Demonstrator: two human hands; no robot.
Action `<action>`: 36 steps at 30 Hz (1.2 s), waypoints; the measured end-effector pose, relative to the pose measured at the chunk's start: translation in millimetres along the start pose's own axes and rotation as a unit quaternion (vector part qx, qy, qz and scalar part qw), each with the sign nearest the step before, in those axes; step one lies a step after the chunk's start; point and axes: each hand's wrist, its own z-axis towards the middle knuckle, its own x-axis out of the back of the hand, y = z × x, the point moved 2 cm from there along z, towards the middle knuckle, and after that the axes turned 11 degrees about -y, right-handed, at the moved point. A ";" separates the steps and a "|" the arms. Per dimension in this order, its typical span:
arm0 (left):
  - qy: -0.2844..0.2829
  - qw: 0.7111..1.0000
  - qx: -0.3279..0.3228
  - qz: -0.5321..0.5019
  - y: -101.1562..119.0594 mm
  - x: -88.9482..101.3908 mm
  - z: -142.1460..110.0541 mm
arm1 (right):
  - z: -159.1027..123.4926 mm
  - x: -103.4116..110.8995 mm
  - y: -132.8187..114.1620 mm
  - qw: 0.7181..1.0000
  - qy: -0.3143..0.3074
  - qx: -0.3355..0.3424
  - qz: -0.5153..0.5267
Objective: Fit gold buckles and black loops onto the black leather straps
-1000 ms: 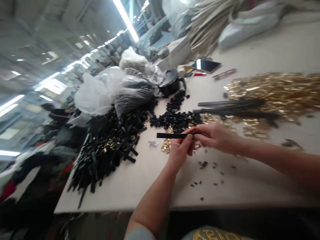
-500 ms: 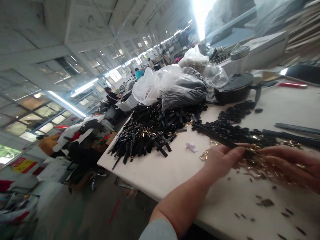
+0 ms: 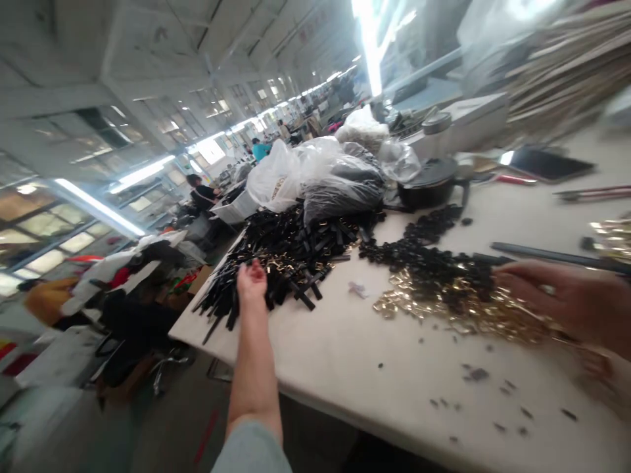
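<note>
My left hand [image 3: 252,281] is at the near edge of a heap of black straps [image 3: 296,289] with gold-coloured metal rings. Its fingers are loosely bent and apart, and nothing shows in them. Over on the right, my right hand [image 3: 566,295] is smeared by motion above a spread of gold-coloured metal rings [image 3: 507,322]. Beside its fingertips lies a pile of small black pieces [image 3: 428,269]. Whether those fingers hold anything cannot be made out. A long black strip [image 3: 552,255] lies just behind this hand.
Plastic bags [image 3: 340,180] stand behind the strap heap. A black mug [image 3: 428,184], a jar [image 3: 436,131], a phone [image 3: 547,162] and a red pen [image 3: 515,179] are at the back. Small dark scraps [image 3: 478,374] dot the pale table [image 3: 345,355]. Other people work farther off.
My left hand has moved from the metal rings leftward to the strap heap, and the black strap it held is no longer in it. The camera view has shifted.
</note>
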 end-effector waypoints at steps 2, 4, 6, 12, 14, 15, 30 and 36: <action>0.000 0.998 -0.001 -0.056 8.1 12.2 -0.2 | -0.3 19.2 -13.6 0.998 0.031 0.005 -0.047; -0.040 0.996 0.017 -0.076 -0.4 12.6 -2.5 | 3.0 36.0 -14.7 0.995 0.026 -0.042 -0.087; -0.090 0.991 0.052 -0.089 -21.3 -1.7 -11.1 | 6.5 50.7 -6.1 0.987 0.029 -0.091 -0.133; -0.231 0.959 0.161 -0.037 -108.1 -97.5 -85.9 | 7.5 60.7 16.5 0.971 -0.053 -0.137 -0.189; -0.294 0.940 0.170 -0.013 -138.7 -122.6 -113.2 | 7.3 53.1 15.8 0.964 -0.108 -0.121 -0.211; -0.317 0.933 0.172 0.000 -153.3 -130.5 -125.6 | 7.3 49.2 14.9 0.958 -0.130 -0.112 -0.229; -0.425 0.865 0.217 0.158 -215.3 -132.7 -189.0 | 6.3 39.2 -3.3 0.955 -0.097 -0.094 -0.263; -0.438 0.855 0.216 0.175 -217.8 -132.4 -191.1 | -8.6 19.1 -38.3 0.984 -0.150 0.088 -0.043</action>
